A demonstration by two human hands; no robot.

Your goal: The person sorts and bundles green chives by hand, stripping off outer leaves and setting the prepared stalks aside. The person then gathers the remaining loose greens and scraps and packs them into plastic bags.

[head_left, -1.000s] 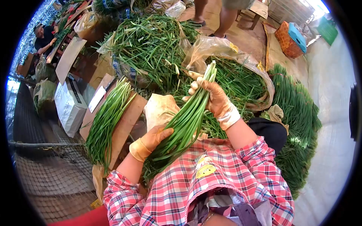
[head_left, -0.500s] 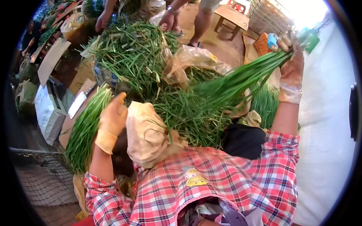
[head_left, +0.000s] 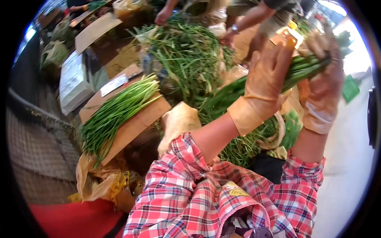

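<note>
My right hand, in a stained glove, is raised at the upper right with its fingers wrapped round a bunch of green stalks. The bunch's leaves trail down to the left, behind my left wrist. My left hand, gloved too, is up against the near side of that bunch with its fingers stretched upward. Another bunch of stalks lies on a brown board at the left, pale ends toward the upper right.
A big heap of loose greens stands ahead, with another person's hands at its far side. A white box and netting are at the left. A pale cloth-like lump sits before me. White sheeting lines the right.
My left hand has moved from beside the bunch on the board to the held bunch at the upper right. My right hand carried its bunch up and right. Another person's hands came to the heap.
</note>
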